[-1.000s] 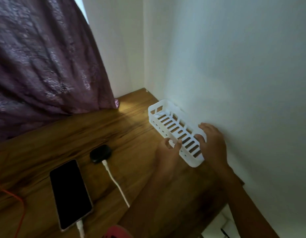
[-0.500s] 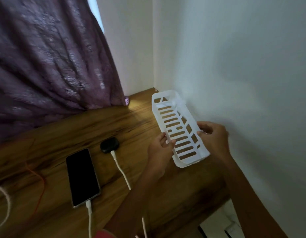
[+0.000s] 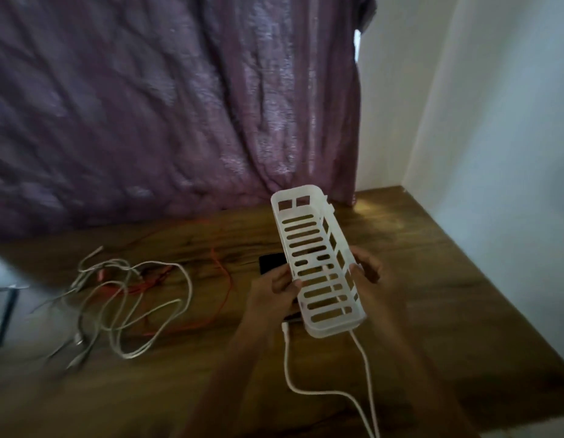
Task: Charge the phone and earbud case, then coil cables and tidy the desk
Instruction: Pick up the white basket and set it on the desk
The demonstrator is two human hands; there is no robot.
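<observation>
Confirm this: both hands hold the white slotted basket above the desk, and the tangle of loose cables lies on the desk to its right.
One detail is wrong: the tangle of loose cables lies to the left of the white slotted basket, not to its right, as the head view shows. The rest holds: the left hand and the right hand hold it above the desk.

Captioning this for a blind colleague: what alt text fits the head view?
A left hand and a right hand hold a white slotted basket above a wooden desk. Loose white and orange cables lie tangled at left; a purple curtain hangs behind.
</observation>
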